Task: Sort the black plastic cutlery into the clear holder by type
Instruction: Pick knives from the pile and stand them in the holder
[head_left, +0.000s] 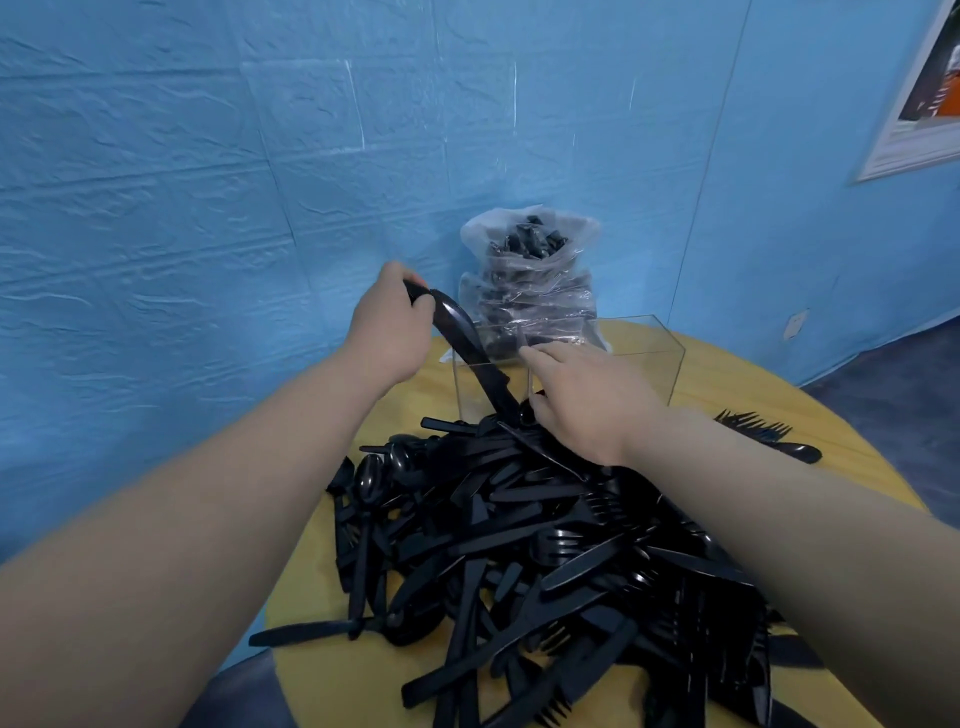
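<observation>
**One knife lifted, most of the heap unsorted**

Dozens of black knives, forks and spoons lie tangled in a pile (545, 545) across the lower centre of the frame, on a round yellow table (332, 675). Just above the pile, at centre, stands the clear holder (649, 364), its walls see-through and its compartments apparently almost bare, so the sorting seems barely begun.

Left of centre, the left hand (389, 327) curls its fingers round the handle of a black knife (467, 353), held tilted with the blade angled down toward the holder's left side, probably to drop it in point first. The right hand (587, 400), fingers loosely bent, rests at the pile's top edge just before the holder; whether it pinches a piece I cannot tell.

Behind the holder stands a plastic bag of more cutlery (530, 270). A few forks (763, 431) lie apart at right.
</observation>
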